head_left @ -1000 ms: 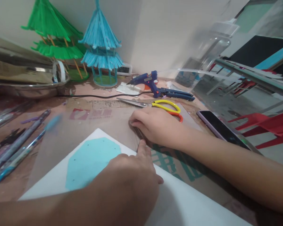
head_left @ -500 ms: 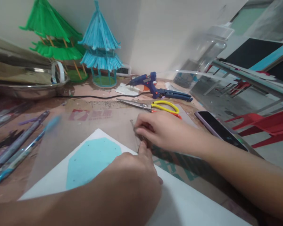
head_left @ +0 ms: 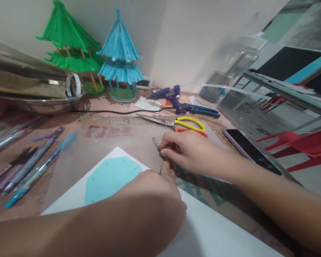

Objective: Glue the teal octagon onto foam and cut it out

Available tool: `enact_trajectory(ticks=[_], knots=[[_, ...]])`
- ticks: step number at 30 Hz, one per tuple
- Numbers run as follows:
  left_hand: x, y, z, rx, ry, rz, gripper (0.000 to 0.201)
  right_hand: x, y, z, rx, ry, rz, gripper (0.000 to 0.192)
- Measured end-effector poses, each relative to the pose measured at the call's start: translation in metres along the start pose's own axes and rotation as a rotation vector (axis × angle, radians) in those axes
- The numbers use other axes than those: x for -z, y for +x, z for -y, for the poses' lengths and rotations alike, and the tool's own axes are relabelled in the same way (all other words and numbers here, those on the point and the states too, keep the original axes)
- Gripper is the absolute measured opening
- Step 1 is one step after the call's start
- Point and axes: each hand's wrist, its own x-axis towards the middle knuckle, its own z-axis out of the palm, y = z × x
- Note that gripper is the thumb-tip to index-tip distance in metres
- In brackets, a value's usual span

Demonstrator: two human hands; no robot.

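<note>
Left hand (head_left: 152, 189) presses a fingertip on the white sheet's (head_left: 203, 232) edge, other fingers curled, while the right hand (head_left: 187, 151) pinches a thin strip (head_left: 157, 145) on the tabletop (head_left: 109, 107), just in front of the yellow scissors (head_left: 176, 124).

Right hand (head_left: 187, 151): a second ago lying flat, palm down, over the thin strip (head_left: 157, 150); now the fingers are curled and pinching it, the strip's far end showing beyond the fingertips. Left hand (head_left: 152, 192) sits slightly farther forward, fingertip closer to the right hand's. The view has shifted left.
</note>
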Motion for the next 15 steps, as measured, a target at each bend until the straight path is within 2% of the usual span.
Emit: enact_trajectory(ticks=[2, 4, 6, 8, 11, 13, 15], knots=[[0.005, -0.001, 0.004, -0.096, 0.088, 0.081, 0.052, -0.005, 0.007, -0.001, 0.013, -0.08, -0.068, 0.008], [0.006, -0.002, 0.007, -0.128, 0.13, 0.02, 0.053, -0.014, 0.019, -0.004, 0.061, -0.177, -0.156, 0.013], [0.006, -0.003, 0.009, -0.136, 0.136, -0.07, 0.043, -0.022, 0.029, -0.01, 0.133, -0.157, -0.24, 0.015], [0.009, -0.003, 0.009, -0.129, 0.127, -0.111, 0.031, -0.026, 0.032, -0.016, 0.145, 0.025, -0.328, 0.013], [0.024, -0.003, 0.015, -0.077, 0.062, -0.08, 0.021, -0.02, 0.028, -0.024, 0.093, 0.494, -0.414, 0.011], [0.039, -0.004, 0.024, 0.04, 0.013, -0.075, 0.021, -0.013, 0.023, -0.026, 0.075, 0.786, -0.358, 0.017], [0.052, -0.005, 0.035, 0.244, 0.049, -0.208, 0.024, -0.007, 0.018, -0.023, 0.097, 0.973, -0.259, 0.028]])
